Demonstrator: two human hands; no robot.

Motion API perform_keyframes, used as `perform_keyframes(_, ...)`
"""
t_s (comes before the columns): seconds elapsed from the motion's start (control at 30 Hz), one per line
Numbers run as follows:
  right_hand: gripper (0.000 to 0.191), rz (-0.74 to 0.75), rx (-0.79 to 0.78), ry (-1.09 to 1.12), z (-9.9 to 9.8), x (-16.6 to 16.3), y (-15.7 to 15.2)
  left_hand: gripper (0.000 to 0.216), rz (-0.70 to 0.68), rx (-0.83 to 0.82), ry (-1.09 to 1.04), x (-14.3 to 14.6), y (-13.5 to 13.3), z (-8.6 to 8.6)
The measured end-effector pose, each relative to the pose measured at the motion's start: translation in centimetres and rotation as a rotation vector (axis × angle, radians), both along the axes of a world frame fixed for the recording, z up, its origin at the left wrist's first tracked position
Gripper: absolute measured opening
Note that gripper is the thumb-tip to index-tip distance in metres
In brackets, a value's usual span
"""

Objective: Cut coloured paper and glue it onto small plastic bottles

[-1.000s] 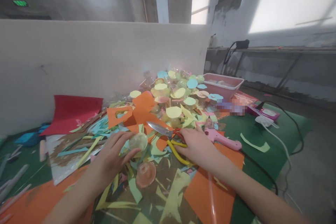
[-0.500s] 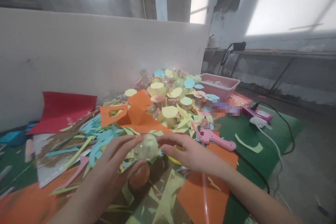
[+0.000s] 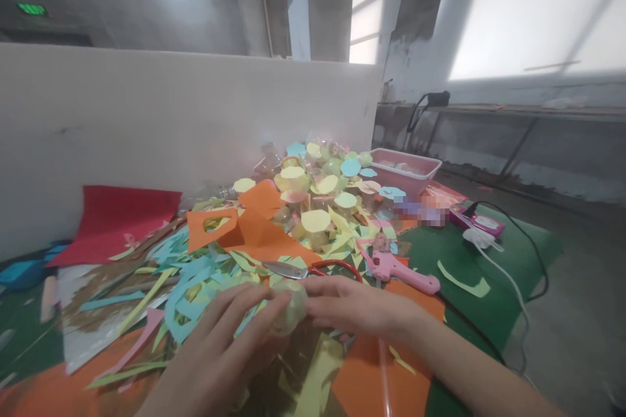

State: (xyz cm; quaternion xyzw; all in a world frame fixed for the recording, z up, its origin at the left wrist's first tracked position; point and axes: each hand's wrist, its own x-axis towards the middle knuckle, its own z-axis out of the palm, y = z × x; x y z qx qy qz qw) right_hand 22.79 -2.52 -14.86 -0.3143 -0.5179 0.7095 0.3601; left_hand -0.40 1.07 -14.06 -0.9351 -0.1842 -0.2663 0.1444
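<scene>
A small pale-green translucent ball-like piece (image 3: 292,307) is between my hands, low in the middle of the view. My left hand (image 3: 235,332) grips it from the left, with fingers curved around its near and upper side. From the right, my right hand (image 3: 355,303) has its fingertips against it. Just beyond them lie scissors with red handles (image 3: 313,270), half sunk in paper scraps. A pink glue gun (image 3: 403,268) rests to the right of my right hand. The underside of the piece is hidden by my fingers.
Behind my hands is a heap of clear domes topped with paper discs (image 3: 315,220). Orange paper (image 3: 254,231), blue paper strips (image 3: 186,300) and red paper (image 3: 120,218) lie about. A pink basket (image 3: 405,163), a power strip (image 3: 482,225) and cables stand right. A white panel (image 3: 186,117) closes the back.
My right fingers have closed in on the green piece, which shifted slightly right and down. The round orange-brown thing under it is now covered by my left hand. The scissors came into view.
</scene>
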Motion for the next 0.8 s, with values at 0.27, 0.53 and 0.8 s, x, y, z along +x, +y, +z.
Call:
perform_keyframes(0.27, 0.051, 0.005, 0.079, 0.077, -0.4, -0.4, 0.6, 0.042, 0.000, 0.049, -0.015, -0.2, 0.4, -0.4)
perform_keyframes(0.53, 0.050, 0.001, 0.065, 0.127, -0.8, -0.6, 0.8, 0.047, 0.026, 0.015, -0.047, 0.2, 0.5, -1.1)
perform_keyframes(0.8, 0.046, -0.114, -0.033, 0.057, -1.4, -1.3, 1.0, 0.041, 0.019, 0.117, 0.004, 0.8, -0.1, -1.4)
